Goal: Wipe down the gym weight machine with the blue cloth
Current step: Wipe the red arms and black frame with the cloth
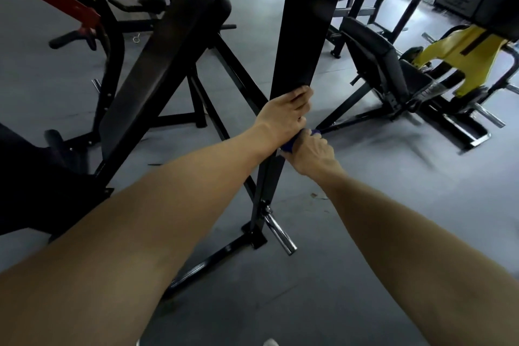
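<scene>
Fingers (302, 98) of left hand (283, 115) curled round black post (306, 22); right hand (311, 153) just below grips blue cloth (289, 144) against post. Risk: hands touching, wipe stroke blocked; bunched cloth slipping.

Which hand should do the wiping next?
The right hand. It already grips the blue cloth against the black upright post. The left hand grips the post just above, with no cloth, so it looks better suited for steadying.
</scene>
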